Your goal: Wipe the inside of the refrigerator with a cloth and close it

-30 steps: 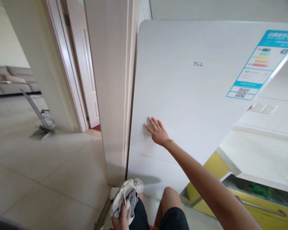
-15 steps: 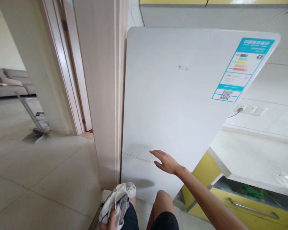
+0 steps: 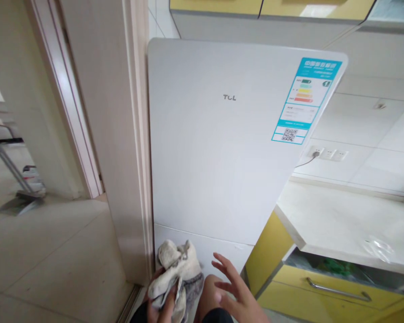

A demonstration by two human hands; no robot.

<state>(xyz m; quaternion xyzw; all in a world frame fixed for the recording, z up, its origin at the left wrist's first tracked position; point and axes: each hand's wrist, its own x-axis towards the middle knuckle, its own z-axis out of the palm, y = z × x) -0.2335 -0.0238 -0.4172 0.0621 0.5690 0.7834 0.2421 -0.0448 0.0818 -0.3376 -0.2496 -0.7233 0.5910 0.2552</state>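
Observation:
My left hand [image 3: 164,303] is closed around a crumpled white and grey cloth [image 3: 182,273], low in front of the refrigerator. To its right, my right hand [image 3: 234,289] is held with fingers apart and nothing in them, a short gap from the cloth. Facing me stands a white refrigerator [image 3: 208,157] with a TCL logo, its doors closed. A blue and white energy label [image 3: 306,101] is stuck on the upper right of its front. The seam between the upper and lower doors runs just above my hands.
A door frame [image 3: 121,134] adjoins the refrigerator's left side. At right are a white countertop [image 3: 336,215], a yellow drawer [image 3: 336,287] with a metal handle, and wall sockets [image 3: 328,153] with a plug. Yellow cabinets [image 3: 215,6] hang above. A dustpan [image 3: 20,202] rests on the floor at far left.
My right hand has come down from the refrigerator front toward the cloth. My left hand has raised the cloth and brought it rightward. The view has turned slightly right.

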